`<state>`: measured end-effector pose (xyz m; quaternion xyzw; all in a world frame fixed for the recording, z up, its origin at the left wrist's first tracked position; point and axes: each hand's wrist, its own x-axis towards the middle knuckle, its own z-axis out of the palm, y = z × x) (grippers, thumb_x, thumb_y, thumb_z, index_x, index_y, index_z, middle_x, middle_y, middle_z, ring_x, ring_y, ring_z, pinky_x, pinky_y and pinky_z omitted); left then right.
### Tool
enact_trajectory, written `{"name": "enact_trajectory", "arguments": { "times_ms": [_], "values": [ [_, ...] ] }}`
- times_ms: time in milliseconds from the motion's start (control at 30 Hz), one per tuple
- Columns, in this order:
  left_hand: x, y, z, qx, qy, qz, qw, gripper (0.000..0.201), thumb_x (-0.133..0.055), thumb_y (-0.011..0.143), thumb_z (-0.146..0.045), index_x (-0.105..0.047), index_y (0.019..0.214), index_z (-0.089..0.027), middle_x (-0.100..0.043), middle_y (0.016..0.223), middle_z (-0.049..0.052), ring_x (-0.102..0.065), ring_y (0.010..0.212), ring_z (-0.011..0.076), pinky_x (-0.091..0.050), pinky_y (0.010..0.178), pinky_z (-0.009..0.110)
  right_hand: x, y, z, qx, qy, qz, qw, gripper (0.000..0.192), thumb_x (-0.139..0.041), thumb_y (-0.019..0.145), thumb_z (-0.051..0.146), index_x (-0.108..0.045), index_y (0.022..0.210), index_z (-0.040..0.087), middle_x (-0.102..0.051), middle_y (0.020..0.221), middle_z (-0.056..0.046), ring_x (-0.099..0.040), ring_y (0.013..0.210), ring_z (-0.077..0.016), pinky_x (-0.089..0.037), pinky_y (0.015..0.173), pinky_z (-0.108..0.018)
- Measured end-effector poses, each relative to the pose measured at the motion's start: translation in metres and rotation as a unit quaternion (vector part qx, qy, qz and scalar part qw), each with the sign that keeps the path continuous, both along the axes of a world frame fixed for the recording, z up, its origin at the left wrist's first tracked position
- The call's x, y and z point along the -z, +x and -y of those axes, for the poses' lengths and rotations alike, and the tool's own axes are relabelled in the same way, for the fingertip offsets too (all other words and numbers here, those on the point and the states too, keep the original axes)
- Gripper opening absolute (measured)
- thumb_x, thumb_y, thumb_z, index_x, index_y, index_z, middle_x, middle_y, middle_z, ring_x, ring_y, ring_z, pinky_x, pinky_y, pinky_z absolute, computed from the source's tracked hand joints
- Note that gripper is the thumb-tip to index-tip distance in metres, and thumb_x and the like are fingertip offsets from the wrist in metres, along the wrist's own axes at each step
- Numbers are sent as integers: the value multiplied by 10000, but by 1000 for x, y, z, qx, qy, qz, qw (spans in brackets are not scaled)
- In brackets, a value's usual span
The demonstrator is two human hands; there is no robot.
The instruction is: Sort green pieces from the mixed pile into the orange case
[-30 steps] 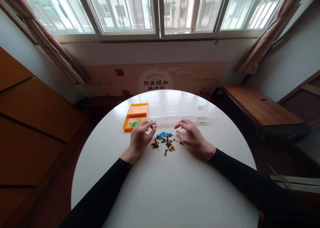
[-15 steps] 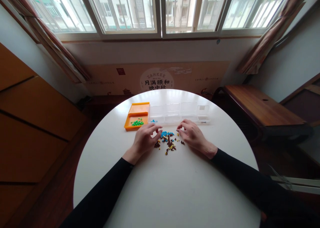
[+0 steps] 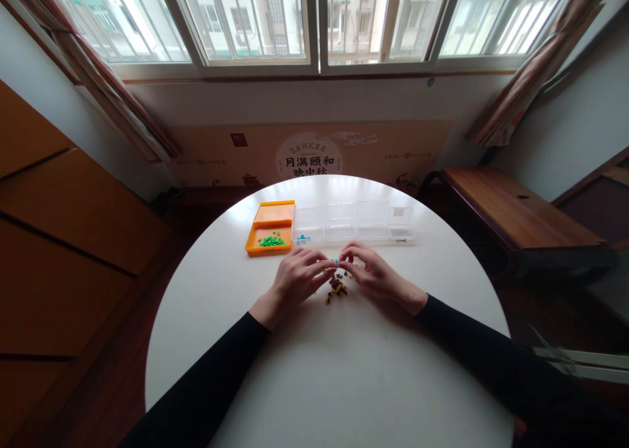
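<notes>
My left hand [image 3: 296, 279] in from 9 o'clock, my right hand [image 3: 374, 278] in from 3 o'clock; fingertips now nearly meeting over bead pile [image 3: 336, 285]. Hands cover most of pile; blue beads mostly hidden. Only brown and yellow bits show at 6 o'clock edge.

Both hands covered most of the small bead pile [image 3: 337, 287], and the beads were too tiny to tell their shape. Whether the fingers [image 3: 328, 265] pinched any could not be told. The worktop [image 3: 344, 369] ran off the bottom edge.
</notes>
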<state>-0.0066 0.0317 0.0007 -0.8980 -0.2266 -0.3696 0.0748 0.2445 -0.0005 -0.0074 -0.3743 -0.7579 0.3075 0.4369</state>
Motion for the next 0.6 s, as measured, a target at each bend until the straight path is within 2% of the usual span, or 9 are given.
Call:
{"name": "enact_trajectory", "arguments": {
  "times_ms": [267, 433, 600],
  "values": [
    [-1, -2, 0, 11, 14, -28, 999, 101, -706, 1099, -297, -804, 1120, -291, -814, 960, -2, -689, 795, 154, -497, 815, 335, -2, -1, 1, -11, -19, 1, 1000, 208, -669, 1122, 392, -709, 990, 236, -709, 1052, -56, -673, 967, -215, -556, 930, -369],
    [-4, 0, 2, -15, -47, -43, 998, 156, -667, 1112, -325, -811, 1059, -298, -812, 951, 8, -703, 815, 168, -513, 841, 359, -7, -1, 2, -8, -21, -2, 1000, 223, -658, 1125, 403, -708, 987, 235, -710, 1028, -57, -677, 956, -221, -572, 927, -382],
    [-6, 0, 1, -29, -88, 6, 996, 191, -675, 1100, -354, -790, 975, -265, -794, 904, 28, -722, 821, 180, -544, 825, 355, -5, 1, 1, -3, 6, 19, 1000, 140, -696, 1104, 362, -729, 1048, 238, -726, 1027, -57, -672, 958, -226, -573, 925, -388]
  ]
}}
